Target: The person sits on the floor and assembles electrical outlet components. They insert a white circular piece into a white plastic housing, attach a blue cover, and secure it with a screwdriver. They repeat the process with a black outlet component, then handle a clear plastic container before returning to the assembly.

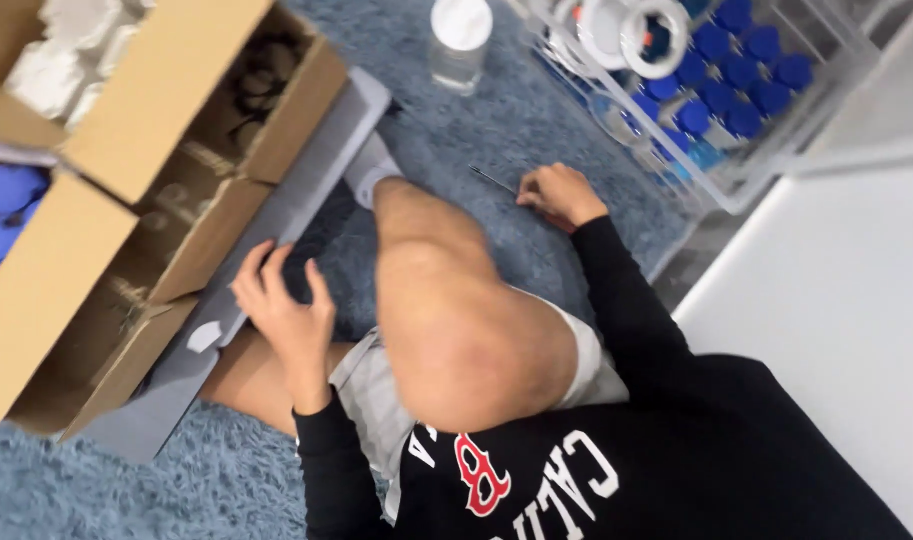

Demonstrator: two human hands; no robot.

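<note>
Head view: a seated person, one hand on a thin tool, the other at a grey panel.

The right hand (562,193) is curled, fingertips pinching the end of a thin dark rod (495,180) that lies on the blue-grey carpet (497,110), just past the raised knee (457,330). The left hand (282,300) is half open, fingers spread against the grey flat panel (297,200); whether it grips is unclear. An open cardboard box (127,200) rests on that panel. A clear bottle (460,40) and a clear bin of blue-capped containers (727,90) stand beyond, a white surface (837,300) alongside.
</note>
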